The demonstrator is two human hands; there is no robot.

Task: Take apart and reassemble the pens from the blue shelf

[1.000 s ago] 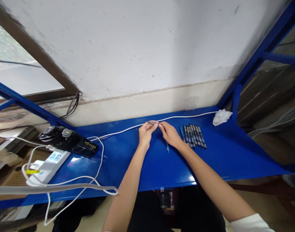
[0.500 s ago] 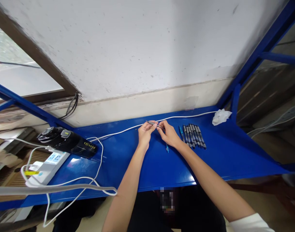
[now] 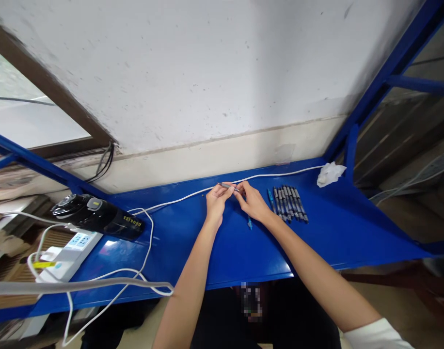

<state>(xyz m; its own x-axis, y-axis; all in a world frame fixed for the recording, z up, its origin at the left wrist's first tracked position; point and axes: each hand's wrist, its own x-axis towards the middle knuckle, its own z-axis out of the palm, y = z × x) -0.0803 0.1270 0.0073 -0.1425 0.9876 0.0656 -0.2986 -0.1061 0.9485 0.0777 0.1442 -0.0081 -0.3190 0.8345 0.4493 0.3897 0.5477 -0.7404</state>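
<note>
Just changed: a thin dark part [image 3: 236, 189] shows between the fingertips at the right end of the grey pen [image 3: 225, 185], where the right hand's fingers covered it a second ago. Means that end is the part being worked; whether the two pieces are joined or separate, can't tell.

Left hand [image 3: 215, 203]: thumb and fingers pinching pen, its left end sticking out. Right hand [image 3: 255, 203]: fingertips pinched together on thin part, other fingers curled. Pen is above the table [image 3: 244, 257], at its far side, roughly level, near the white cable [image 3: 273, 175].

Blue item [image 3: 250, 224] lies just near of right hand, partly hidden by it. Right of that, blue pen [image 3: 270, 196], then row of dark pens [image 3: 290, 201], side by side. Tissue [image 3: 330, 174] far right; bottle [image 3: 109, 220] and power strip [image 3: 67, 257] left.
</note>
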